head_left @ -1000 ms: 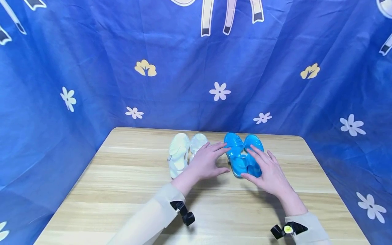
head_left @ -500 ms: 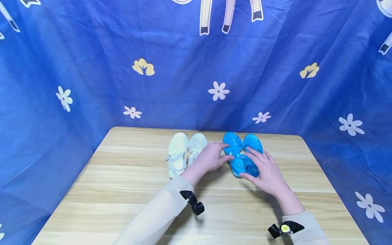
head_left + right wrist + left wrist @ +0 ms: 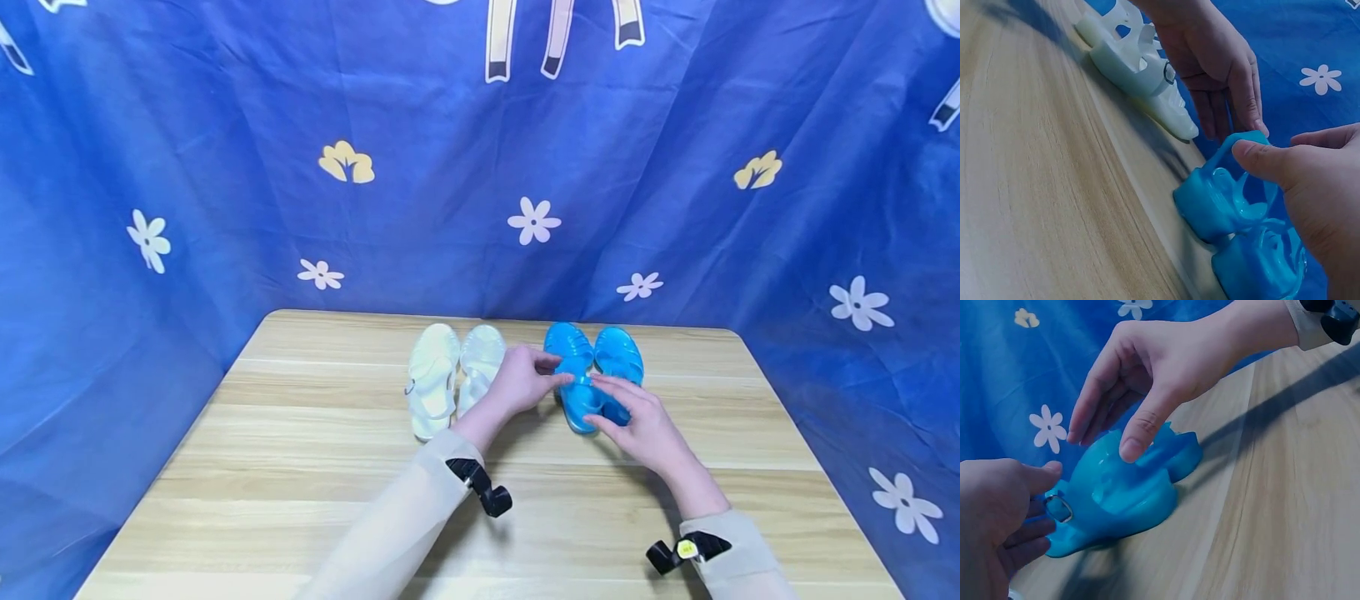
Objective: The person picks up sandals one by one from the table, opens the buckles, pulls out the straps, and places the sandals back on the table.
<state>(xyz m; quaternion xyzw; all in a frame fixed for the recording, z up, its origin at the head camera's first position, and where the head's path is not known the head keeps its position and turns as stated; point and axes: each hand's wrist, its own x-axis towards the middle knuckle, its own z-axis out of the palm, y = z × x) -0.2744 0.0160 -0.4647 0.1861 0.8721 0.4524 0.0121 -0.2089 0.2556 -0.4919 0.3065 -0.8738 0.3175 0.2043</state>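
Note:
A pair of blue jelly sandals stands side by side on the table, a left one and a right one. My left hand reaches to the left sandal's outer side. Its thumb and fingers are spread apart around the metal buckle, close to the strap. Over the heel end hovers my right hand, its fingers loosely bent and apart from the thumb. In the right wrist view that thumb overlaps the top of the blue ankle strap. My right hand partly covers the right sandal.
A pair of white sandals stands to the left, the inner one partly behind my left hand. The wooden table ends at a blue patterned curtain at the back and sides.
My left hand has moved right, to the buckle side of the left blue sandal, its thumb and fingers closer together. My right hand has shifted slightly left over the sandals.

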